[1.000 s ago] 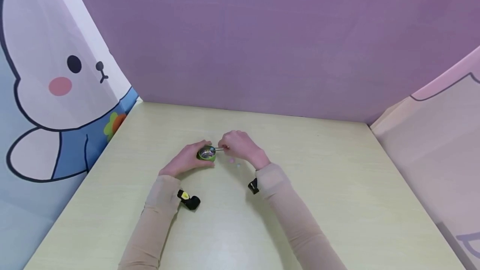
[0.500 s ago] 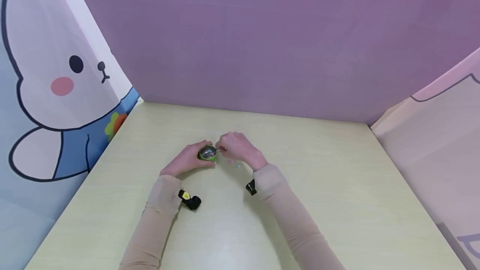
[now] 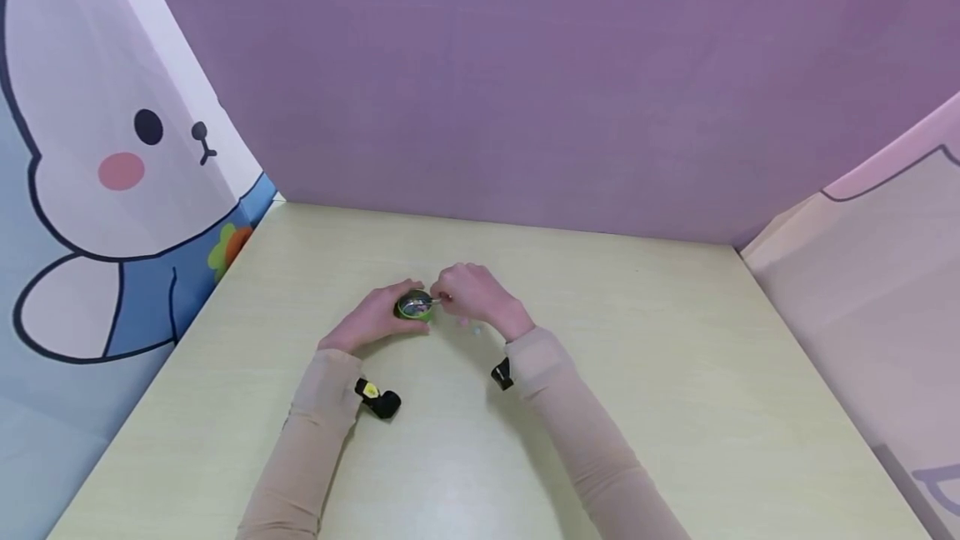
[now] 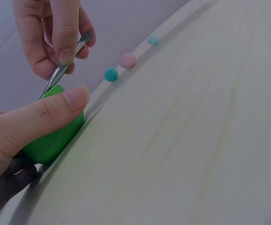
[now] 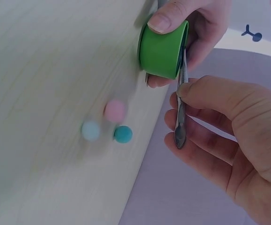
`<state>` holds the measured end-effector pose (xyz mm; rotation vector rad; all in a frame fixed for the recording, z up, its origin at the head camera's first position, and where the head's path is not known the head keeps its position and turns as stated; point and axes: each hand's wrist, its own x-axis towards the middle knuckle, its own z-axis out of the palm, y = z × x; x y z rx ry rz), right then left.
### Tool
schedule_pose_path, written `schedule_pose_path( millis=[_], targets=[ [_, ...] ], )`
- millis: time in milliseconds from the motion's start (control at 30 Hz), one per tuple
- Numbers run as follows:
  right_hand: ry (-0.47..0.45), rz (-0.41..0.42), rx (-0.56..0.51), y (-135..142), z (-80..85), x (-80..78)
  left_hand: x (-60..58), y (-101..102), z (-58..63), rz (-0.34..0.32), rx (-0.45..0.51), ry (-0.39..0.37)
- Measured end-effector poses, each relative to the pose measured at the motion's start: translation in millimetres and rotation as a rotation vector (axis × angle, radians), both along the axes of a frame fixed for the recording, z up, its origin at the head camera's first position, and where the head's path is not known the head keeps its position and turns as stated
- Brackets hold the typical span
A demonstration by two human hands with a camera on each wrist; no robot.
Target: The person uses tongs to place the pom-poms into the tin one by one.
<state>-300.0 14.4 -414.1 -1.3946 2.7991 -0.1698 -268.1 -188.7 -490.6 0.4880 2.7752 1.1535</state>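
My left hand [image 3: 378, 317] grips a small green cup [image 5: 162, 50] from the left side, thumb and fingers around its wall. The cup stands on the table with a shiny metal inside. Between thumb and fingers, my right hand [image 3: 476, 294] pinches a slim metal spoon [image 4: 55, 78] by its ribbed handle. The spoon's far end is in the cup's mouth, and its bowl is not clear to see. Next to the cup lie a pink ball [image 5: 114, 111], a pale blue ball [image 5: 91, 131] and a teal ball [image 5: 123, 134].
The pale wooden table [image 3: 712, 407] reaches to a purple backdrop [image 3: 525, 90]. A cartoon-printed panel [image 3: 82, 215] rises along the left edge, and a pink-and-white one [image 3: 870, 290] along the right. Black wrist cameras hang by both sleeves.
My right hand has shifted slightly left, bringing the spoon further over the cup. A teal ball seen at the spoon's tip a second ago no longer shows there. The left hand stays put.
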Motion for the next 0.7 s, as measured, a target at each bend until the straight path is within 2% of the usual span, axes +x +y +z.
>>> schedule_pose_path(
  millis=[400, 700],
  targets=[
    [-0.046, -0.031, 0.011, 12.7, 3.3, 2.2, 1.5, 1.5, 4.1, -0.001, 0.000, -0.002],
    [0.038, -0.032, 0.019, 28.7, 3.2, 3.6, 1.4, 1.9, 2.6, 0.006, -0.015, -0.002]
  ],
)
